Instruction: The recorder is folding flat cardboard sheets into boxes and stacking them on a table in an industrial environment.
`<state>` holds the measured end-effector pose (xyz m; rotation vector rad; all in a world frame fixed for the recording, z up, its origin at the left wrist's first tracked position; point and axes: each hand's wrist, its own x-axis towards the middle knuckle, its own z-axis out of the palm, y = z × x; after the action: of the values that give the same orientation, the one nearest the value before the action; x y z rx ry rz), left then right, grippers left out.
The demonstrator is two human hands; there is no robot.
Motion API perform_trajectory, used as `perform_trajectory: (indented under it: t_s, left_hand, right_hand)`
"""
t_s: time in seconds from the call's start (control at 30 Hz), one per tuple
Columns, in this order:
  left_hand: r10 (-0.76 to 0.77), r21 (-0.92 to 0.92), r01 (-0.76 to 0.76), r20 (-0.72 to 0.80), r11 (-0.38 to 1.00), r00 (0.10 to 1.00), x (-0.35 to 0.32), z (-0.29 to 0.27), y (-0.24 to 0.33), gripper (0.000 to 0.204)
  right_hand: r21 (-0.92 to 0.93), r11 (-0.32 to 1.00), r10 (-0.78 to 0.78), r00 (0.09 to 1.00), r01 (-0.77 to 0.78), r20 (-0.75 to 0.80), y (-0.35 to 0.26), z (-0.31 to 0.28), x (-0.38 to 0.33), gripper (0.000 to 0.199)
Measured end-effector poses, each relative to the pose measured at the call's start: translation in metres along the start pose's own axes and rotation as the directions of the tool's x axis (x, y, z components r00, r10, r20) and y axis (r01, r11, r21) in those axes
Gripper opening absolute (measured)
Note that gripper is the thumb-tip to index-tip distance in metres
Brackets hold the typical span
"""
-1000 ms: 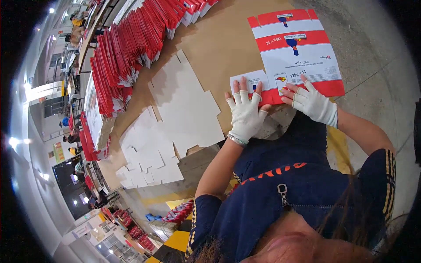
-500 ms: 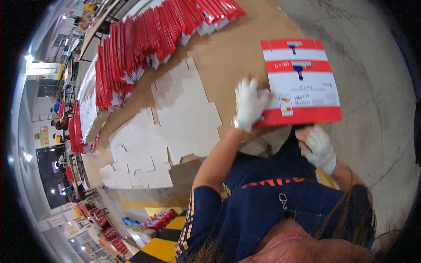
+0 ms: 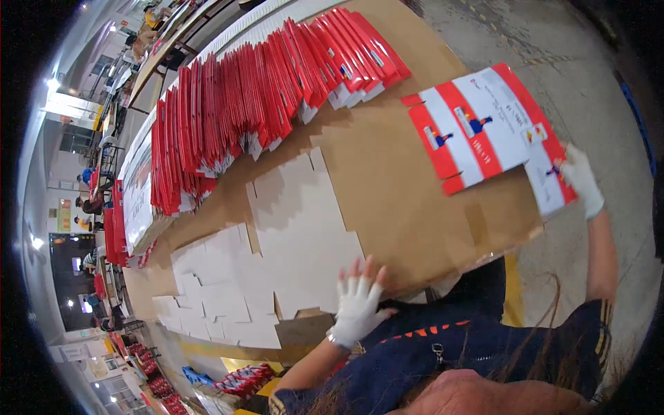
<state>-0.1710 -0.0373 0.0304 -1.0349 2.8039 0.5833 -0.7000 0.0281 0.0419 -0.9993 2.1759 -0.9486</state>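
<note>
Gloved, my left hand [image 3: 357,302] lay flat, fingers spread, on the white flat carton blank [image 3: 304,235] at six o'clock. At three o'clock my right hand [image 3: 579,178] pinched the folded red-and-white carton [image 3: 484,124]. I judged lifting only the top blank best.

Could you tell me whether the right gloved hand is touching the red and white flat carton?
Touching: the head view shows the right gloved hand gripping the red and white flat carton at its near corner.

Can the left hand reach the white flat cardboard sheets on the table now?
Probably yes. The left hand, in a white glove, lies at the table's near edge, its fingertips about on the nearest white cardboard sheet. Nothing stands between them. The right hand holds the red-and-white carton.
</note>
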Motion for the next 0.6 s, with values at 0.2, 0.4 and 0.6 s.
perform_trajectory:
  t_s: [0.2,0.4,0.6]
  left_hand:
    - [-0.146,0.232,0.153,-0.047,0.961,0.988,-0.036,0.011,-0.036,0.078]
    - [-0.141,-0.032,0.14,-0.055,0.99,0.988,-0.038,-0.006,-0.036,0.059]
    - [-0.193,-0.162,0.145,-0.333,0.976,0.923,-0.037,-0.004,-0.035,0.039]
  right_hand:
    - [-0.071,0.962,-0.248,0.955,0.262,0.163,-0.04,0.036,0.244,0.04]
    - [0.004,0.92,-0.383,0.896,0.392,0.226,-0.163,0.224,0.327,0.032]
    - [-0.386,0.709,-0.649,0.76,0.59,-0.031,-0.196,0.241,0.23,0.039]
